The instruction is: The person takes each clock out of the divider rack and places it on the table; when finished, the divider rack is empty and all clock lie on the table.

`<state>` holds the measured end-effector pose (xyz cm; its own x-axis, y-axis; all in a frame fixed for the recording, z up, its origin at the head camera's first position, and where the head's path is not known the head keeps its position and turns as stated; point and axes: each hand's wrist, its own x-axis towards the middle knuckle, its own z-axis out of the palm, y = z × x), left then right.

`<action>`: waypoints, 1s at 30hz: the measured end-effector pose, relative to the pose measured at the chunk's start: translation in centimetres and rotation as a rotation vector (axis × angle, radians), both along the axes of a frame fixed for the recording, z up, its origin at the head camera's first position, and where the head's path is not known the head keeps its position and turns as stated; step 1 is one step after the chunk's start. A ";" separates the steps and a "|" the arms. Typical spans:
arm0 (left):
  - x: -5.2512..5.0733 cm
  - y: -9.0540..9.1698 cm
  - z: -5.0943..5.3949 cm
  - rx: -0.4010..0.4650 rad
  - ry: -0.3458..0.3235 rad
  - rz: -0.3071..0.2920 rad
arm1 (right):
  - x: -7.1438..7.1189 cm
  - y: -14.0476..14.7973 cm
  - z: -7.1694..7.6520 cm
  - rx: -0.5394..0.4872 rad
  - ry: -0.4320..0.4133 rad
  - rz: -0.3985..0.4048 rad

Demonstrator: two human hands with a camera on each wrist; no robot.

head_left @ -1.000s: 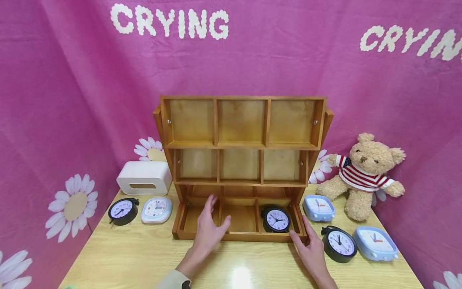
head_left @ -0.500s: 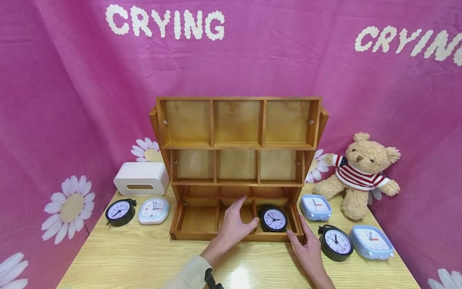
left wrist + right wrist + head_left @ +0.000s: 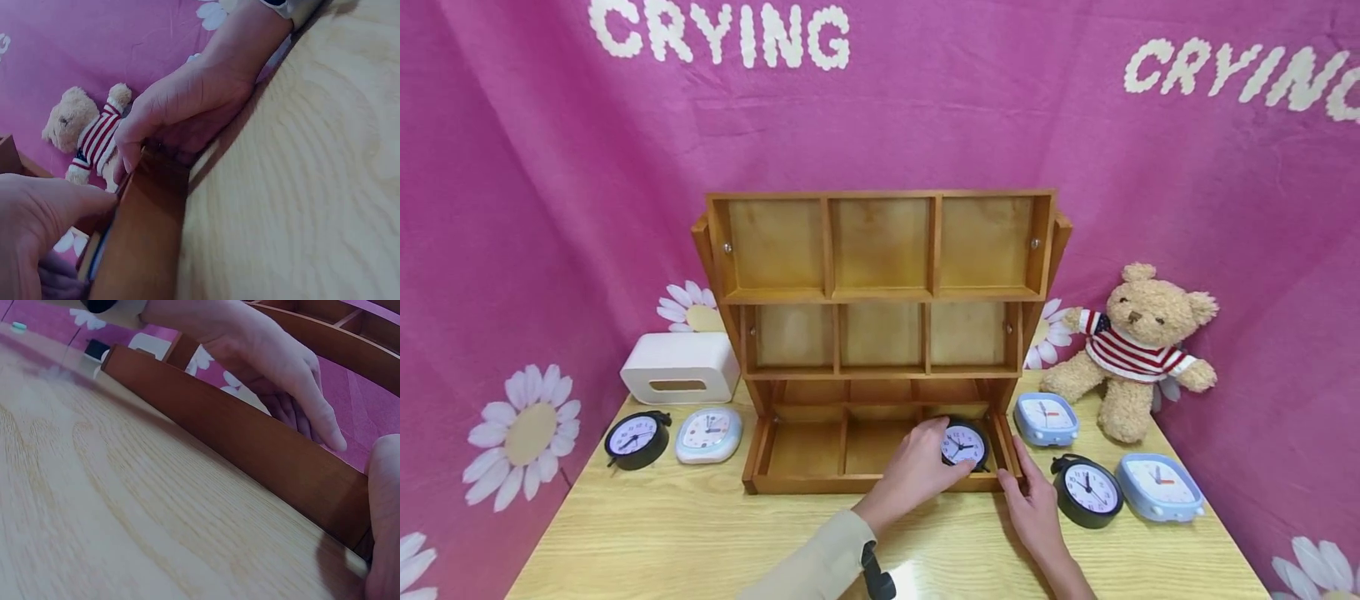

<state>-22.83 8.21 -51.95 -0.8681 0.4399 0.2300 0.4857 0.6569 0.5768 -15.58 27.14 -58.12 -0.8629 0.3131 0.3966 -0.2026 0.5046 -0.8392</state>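
A round black alarm clock [image 3: 965, 444] with a white dial sits in the bottom right compartment of the brown wooden shelf rack [image 3: 805, 483]. My left hand [image 3: 921, 462] holds this clock, fingers at its left side and thumb at its lower edge. In the right wrist view the left hand [image 3: 269, 362] reaches over the front board, which hides the clock. My right hand [image 3: 1033, 508] grips the rack's front right corner, thumb on the front and fingers along the side. The left wrist view shows the right hand [image 3: 194, 94] around that corner.
Right of the rack lie a blue clock [image 3: 1047, 419], a black alarm clock [image 3: 1087, 493] and a larger blue clock [image 3: 1161, 489]. A teddy bear [image 3: 1138, 350] sits behind them. At left are a black clock [image 3: 637, 439], a pale clock [image 3: 708, 435] and a white tissue box [image 3: 681, 367].
My left hand has moved right from the bottom left compartment to the black alarm clock and taken hold of it. My right hand stays at the rack's corner. The head view has shifted slightly.
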 end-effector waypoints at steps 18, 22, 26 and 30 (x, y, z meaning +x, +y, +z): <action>-0.9 2.5 2.4 -0.243 -0.108 0.130 | -0.1 -0.1 0.0 0.017 0.002 0.016; -1.1 2.5 2.3 -0.241 -0.110 0.123 | -0.1 -0.2 0.0 0.014 0.003 0.009; -1.4 2.5 2.2 -0.238 -0.086 0.101 | -0.1 -0.1 -0.2 0.016 0.000 0.010; -1.6 2.7 2.1 -0.214 -0.098 0.107 | -0.2 0.1 -0.1 0.022 -0.004 0.017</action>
